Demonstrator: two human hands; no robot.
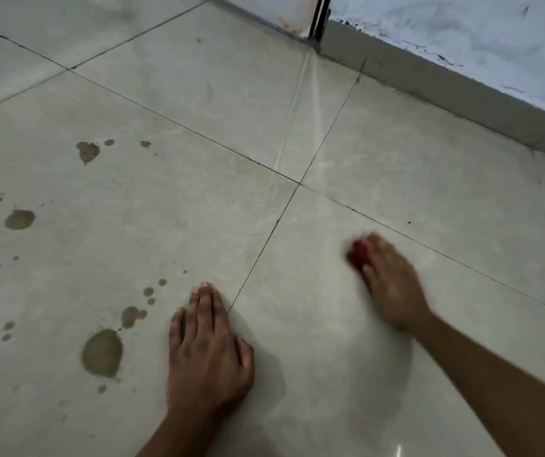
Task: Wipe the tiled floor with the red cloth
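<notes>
The pale tiled floor (396, 166) fills the view, crossed by dark grout lines. My right hand (389, 282) is blurred and lies over the red cloth (358, 253), of which only a small bunched part shows under the fingers, pressed on the floor at the lower right. My left hand (206, 351) rests flat on the floor at the lower middle, fingers straight and together, holding nothing. Brownish wet spots (102, 352) dot the tiles left of my left hand.
More brown stains (88, 151) lie at the far left. A grey skirting (429, 84) under a pale blue, scuffed wall (462, 34) runs along the upper right. A dark vertical bar (319, 18) meets the floor at the top corner.
</notes>
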